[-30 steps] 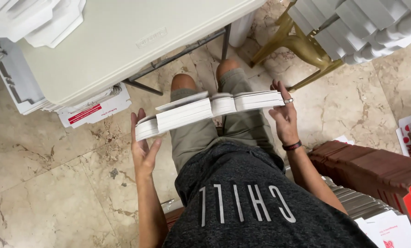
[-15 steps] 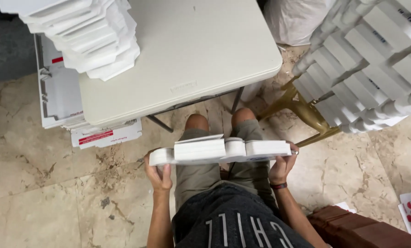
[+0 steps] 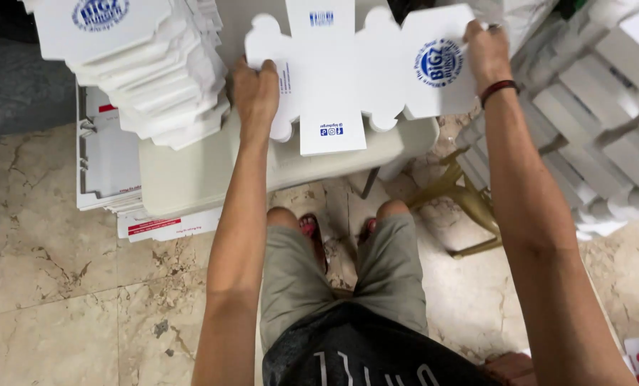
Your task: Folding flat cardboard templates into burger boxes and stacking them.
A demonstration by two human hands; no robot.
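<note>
I sit at a low white table (image 3: 212,179). Both arms stretch forward over it. My left hand (image 3: 256,93) grips the left edge of a stack of flat white die-cut cardboard box blanks (image 3: 358,68) with blue print on top. My right hand (image 3: 485,50), with a dark band on the wrist, grips the right edge of the same stack. The stack lies flat, its printed face up, at or just above the table top.
A tall leaning pile of white folded boxes (image 3: 148,71) stands on the table's left. Flat packs of card (image 3: 108,186) lie on the floor at left. More stacked white boxes (image 3: 598,121) rest on a gold metal chair (image 3: 469,204) at right. Marble floor tiles surround my knees.
The stack of blanks has gone from above my lap up and forward onto the table area, both hands still on its ends. My view now looks down on its top face.
</note>
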